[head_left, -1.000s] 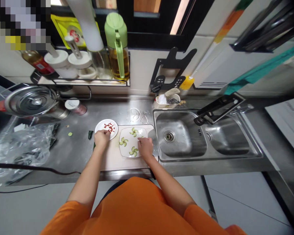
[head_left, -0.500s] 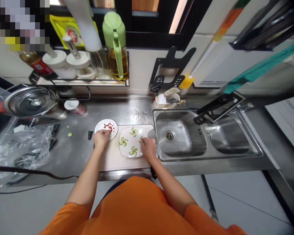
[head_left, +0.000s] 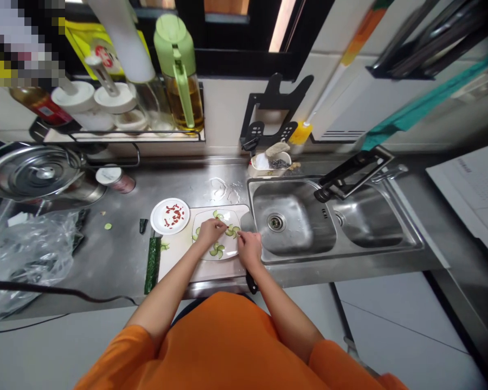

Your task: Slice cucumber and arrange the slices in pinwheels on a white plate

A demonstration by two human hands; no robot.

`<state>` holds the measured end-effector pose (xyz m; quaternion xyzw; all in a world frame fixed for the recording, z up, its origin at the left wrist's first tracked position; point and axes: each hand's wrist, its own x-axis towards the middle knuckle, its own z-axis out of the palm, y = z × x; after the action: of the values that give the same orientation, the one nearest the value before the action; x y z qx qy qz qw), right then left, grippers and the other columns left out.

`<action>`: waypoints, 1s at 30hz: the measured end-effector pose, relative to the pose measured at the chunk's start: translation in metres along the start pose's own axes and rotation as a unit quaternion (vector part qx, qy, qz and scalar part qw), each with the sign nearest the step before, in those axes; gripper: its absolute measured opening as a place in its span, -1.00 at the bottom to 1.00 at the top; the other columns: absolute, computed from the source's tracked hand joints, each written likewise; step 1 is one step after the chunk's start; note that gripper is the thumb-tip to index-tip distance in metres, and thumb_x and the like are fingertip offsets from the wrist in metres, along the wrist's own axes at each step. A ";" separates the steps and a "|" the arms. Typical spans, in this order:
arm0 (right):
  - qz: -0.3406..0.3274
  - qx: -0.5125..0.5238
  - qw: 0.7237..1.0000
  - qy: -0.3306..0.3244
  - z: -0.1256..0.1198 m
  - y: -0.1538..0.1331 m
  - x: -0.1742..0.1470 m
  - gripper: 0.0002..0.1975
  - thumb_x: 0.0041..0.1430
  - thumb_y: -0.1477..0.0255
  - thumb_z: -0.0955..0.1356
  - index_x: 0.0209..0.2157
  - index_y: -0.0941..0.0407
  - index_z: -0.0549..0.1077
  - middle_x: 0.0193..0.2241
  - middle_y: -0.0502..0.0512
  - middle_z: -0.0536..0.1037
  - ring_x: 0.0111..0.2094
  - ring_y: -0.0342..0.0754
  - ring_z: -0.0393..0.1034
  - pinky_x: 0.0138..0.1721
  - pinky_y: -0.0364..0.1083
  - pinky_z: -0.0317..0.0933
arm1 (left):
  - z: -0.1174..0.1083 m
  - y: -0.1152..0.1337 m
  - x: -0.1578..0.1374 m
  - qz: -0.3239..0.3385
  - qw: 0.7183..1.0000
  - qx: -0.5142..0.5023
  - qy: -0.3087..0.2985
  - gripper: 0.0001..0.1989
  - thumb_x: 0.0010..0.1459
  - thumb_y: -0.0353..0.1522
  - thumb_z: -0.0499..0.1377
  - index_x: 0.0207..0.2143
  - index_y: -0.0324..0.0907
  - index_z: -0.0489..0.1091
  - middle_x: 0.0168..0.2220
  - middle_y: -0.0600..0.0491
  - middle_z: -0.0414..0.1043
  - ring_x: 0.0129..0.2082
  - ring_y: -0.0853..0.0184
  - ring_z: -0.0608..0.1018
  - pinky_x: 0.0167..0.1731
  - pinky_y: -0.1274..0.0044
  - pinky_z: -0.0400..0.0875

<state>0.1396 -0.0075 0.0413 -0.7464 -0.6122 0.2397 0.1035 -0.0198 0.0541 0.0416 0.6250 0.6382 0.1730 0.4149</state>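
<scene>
My left hand (head_left: pixel 211 232) is over a white squarish plate (head_left: pixel 228 251), thumb and fingertips pinched at the right-hand pinwheel of cucumber slices (head_left: pixel 232 231). Whatever sits between them is too small to make out. At the plate's right edge, my right hand (head_left: pixel 250 249) has its fingertips closed beside the same pinwheel; what they hold, if anything, is hidden. Another cucumber pinwheel (head_left: pixel 217 250) lies near the front of the plate, with more at the back and left, partly covered. A round white plate (head_left: pixel 157 216) bears small red pieces (head_left: pixel 174 215).
Under the squarish plate is a cutting board (head_left: pixel 177 265), with a length of cucumber (head_left: pixel 152 265) along its left side. The double sink (head_left: pixel 295 216) adjoins on the right. Plastic bags (head_left: pixel 44 254) and a lidded pot (head_left: pixel 40 173) stand left. A bottle rack (head_left: pixel 146 135) hangs behind.
My left hand has moved right from the round plate of red pieces to the right-hand pinwheel, uncovering the cucumber length. My right hand stays at the plate's edge. The view has shifted slightly.
</scene>
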 end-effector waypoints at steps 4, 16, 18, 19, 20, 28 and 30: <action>0.001 0.009 1.000 0.002 0.000 0.003 -0.002 -0.71 0.24 0.43 0.23 -0.09 0.03 0.52 -0.24 0.08 0.52 -0.12 0.01 0.18 -0.13 -0.10 0.03 | 0.009 -0.002 0.010 0.049 0.996 0.040 -0.060 -0.86 0.02 -0.37 0.18 -0.43 -0.15 0.56 -0.35 0.06 0.55 -0.29 0.34 0.51 -0.23 0.56 0.33; -0.026 -0.005 1.000 -0.017 -0.001 -0.002 -0.001 -0.69 0.23 0.47 0.23 -0.06 -0.01 0.50 -0.22 0.09 0.51 -0.11 0.01 0.18 -0.11 -0.10 0.02 | 0.011 0.002 0.026 0.086 0.985 0.092 -0.117 -0.87 -0.03 -0.36 0.21 -0.42 -0.16 0.55 -0.39 0.05 0.52 -0.36 0.35 0.49 -0.32 0.57 0.31; -0.031 -0.007 0.999 -0.023 -0.001 -0.003 0.000 -0.69 0.23 0.47 0.24 -0.06 -0.01 0.50 -0.22 0.08 0.51 -0.10 0.01 0.18 -0.12 -0.10 0.02 | 0.011 0.002 0.027 0.088 0.985 0.095 -0.118 -0.88 -0.03 -0.35 0.21 -0.43 -0.16 0.55 -0.40 0.05 0.52 -0.37 0.35 0.49 -0.33 0.57 0.32; -0.032 -0.008 0.999 -0.025 -0.001 -0.004 0.000 -0.69 0.22 0.47 0.24 -0.06 -0.02 0.50 -0.22 0.08 0.51 -0.10 0.02 0.17 -0.12 -0.10 0.02 | 0.011 0.003 0.028 0.090 0.984 0.097 -0.119 -0.88 -0.03 -0.35 0.21 -0.44 -0.15 0.55 -0.41 0.06 0.51 -0.37 0.35 0.49 -0.33 0.57 0.32; -0.033 -0.008 0.999 -0.026 0.000 -0.004 0.001 -0.69 0.22 0.47 0.24 -0.07 -0.02 0.50 -0.22 0.08 0.51 -0.10 0.02 0.17 -0.12 -0.10 0.02 | 0.011 0.003 0.028 0.093 0.983 0.099 -0.120 -0.89 -0.04 -0.36 0.21 -0.44 -0.15 0.55 -0.42 0.06 0.51 -0.37 0.35 0.49 -0.33 0.57 0.32; -0.023 -0.013 0.999 -0.025 0.003 -0.005 0.003 -0.70 0.21 0.46 0.25 -0.08 -0.02 0.51 -0.22 0.06 0.51 -0.10 0.04 0.16 -0.14 -0.10 0.02 | 0.011 0.006 0.030 0.101 0.975 0.146 -0.135 -0.84 -0.03 -0.36 0.18 -0.42 -0.14 0.56 -0.43 0.05 0.52 -0.39 0.34 0.49 -0.35 0.56 0.29; -0.023 -0.014 0.999 -0.024 0.003 -0.005 0.004 -0.70 0.21 0.45 0.25 -0.08 -0.02 0.51 -0.22 0.06 0.51 -0.10 0.04 0.15 -0.15 -0.10 0.02 | 0.011 0.007 0.030 0.103 0.972 0.160 -0.139 -0.83 -0.03 -0.35 0.16 -0.41 -0.13 0.57 -0.42 0.04 0.52 -0.39 0.33 0.48 -0.35 0.55 0.29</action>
<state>0.1342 -0.0034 0.0401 -0.7273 -0.6349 0.2469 0.0841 -0.0035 0.0801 0.0305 0.7633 0.5259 0.0216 0.3746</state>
